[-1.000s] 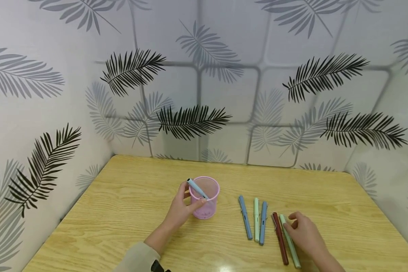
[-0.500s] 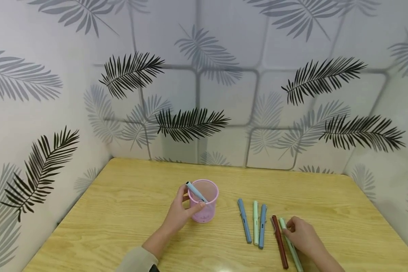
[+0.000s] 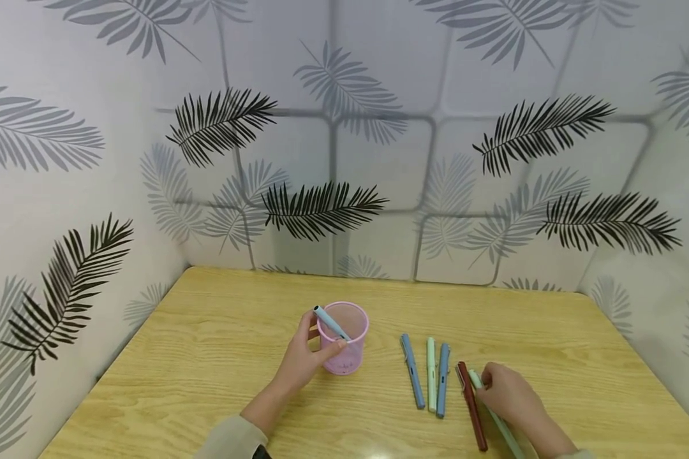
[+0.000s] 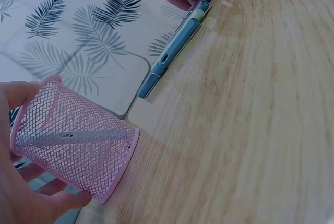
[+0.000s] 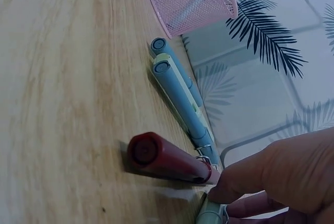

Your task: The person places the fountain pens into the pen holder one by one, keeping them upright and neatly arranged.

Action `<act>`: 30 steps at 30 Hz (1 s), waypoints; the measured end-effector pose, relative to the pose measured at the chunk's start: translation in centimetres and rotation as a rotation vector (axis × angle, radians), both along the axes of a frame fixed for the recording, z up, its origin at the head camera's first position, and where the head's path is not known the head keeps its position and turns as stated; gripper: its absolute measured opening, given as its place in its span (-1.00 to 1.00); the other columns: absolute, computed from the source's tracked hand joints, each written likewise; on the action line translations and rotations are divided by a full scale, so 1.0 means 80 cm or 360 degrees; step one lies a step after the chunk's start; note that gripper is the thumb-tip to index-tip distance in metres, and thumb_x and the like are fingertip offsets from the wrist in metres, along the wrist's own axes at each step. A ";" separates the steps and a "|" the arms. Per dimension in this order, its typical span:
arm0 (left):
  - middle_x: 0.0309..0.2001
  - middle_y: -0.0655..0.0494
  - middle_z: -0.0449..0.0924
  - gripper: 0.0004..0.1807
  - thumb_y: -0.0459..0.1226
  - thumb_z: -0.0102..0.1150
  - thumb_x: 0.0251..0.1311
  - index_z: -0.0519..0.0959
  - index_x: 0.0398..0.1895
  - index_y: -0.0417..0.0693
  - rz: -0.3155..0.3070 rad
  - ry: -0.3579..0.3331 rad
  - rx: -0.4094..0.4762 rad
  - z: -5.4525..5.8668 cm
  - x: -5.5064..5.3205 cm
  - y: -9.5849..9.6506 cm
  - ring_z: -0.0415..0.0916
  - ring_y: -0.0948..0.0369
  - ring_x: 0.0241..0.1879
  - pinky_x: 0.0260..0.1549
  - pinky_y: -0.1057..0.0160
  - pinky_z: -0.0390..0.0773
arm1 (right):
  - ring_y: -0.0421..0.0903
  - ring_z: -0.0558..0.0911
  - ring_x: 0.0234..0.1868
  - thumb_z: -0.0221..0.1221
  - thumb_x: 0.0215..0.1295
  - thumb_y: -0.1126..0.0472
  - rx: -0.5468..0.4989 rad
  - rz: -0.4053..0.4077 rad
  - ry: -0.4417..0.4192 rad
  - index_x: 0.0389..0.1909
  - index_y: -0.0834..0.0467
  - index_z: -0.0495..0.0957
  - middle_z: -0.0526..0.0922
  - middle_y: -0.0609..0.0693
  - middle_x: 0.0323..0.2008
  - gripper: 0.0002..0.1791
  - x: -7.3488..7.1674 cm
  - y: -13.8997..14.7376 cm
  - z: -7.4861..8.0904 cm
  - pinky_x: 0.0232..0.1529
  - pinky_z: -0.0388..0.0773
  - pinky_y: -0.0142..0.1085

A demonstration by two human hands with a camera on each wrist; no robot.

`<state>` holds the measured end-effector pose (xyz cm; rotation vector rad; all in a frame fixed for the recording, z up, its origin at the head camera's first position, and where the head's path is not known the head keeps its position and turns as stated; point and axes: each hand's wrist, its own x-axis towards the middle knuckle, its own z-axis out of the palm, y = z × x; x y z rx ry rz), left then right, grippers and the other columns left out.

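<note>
My left hand (image 3: 304, 360) holds a pink mesh pen cup (image 3: 344, 364) upright on the table, thumb at the near side and fingers round the left. Inside the cup leans a light blue pen (image 3: 330, 321), its end above the rim; the mesh lets it show in the left wrist view. At the right, my right hand (image 3: 512, 396) pinches a light green pen (image 3: 506, 433) near its upper end, the fingers hiding part of it. Just left of that pen lies a dark red pen (image 3: 472, 408), close to my thumb (image 5: 245, 174) in the right wrist view.
Between cup and right hand lie a blue pen (image 3: 413, 373), another pale green pen (image 3: 432, 376) and a second blue pen (image 3: 443, 382), roughly side by side. The wooden table (image 3: 235, 319) meets a leaf-patterned backdrop (image 3: 379, 159) at its far edge.
My right fingers have closed further round the light green pen, and its lower end has shifted right, away from the red pen. The left hand and cup stay put; the view tilted slightly.
</note>
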<state>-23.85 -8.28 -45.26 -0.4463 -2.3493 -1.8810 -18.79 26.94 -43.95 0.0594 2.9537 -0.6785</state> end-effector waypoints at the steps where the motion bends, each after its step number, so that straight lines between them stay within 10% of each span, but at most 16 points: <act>1: 0.18 -0.10 0.30 -0.20 -0.10 0.32 0.05 0.16 0.33 -0.09 -0.0002 0.0003 -0.0003 0.000 0.000 0.000 0.29 -0.15 0.13 -0.04 -0.11 0.41 | -0.09 0.42 -0.50 0.20 0.02 0.30 -0.0010 -0.0012 -0.0005 -0.40 0.26 0.48 0.51 0.00 -0.50 -0.86 0.000 0.001 0.000 -0.51 0.39 -0.22; 30: 0.19 -0.10 0.28 -0.21 -0.15 0.30 0.09 0.13 0.35 -0.07 -0.0010 0.0017 -0.0004 -0.001 0.000 0.000 0.27 -0.16 0.14 -0.03 -0.15 0.39 | -0.07 0.55 -0.43 0.17 0.19 0.28 -0.0285 -0.0109 0.0436 -0.10 0.37 0.47 0.57 0.04 -0.38 -0.70 0.002 0.000 0.007 -0.57 0.44 -0.29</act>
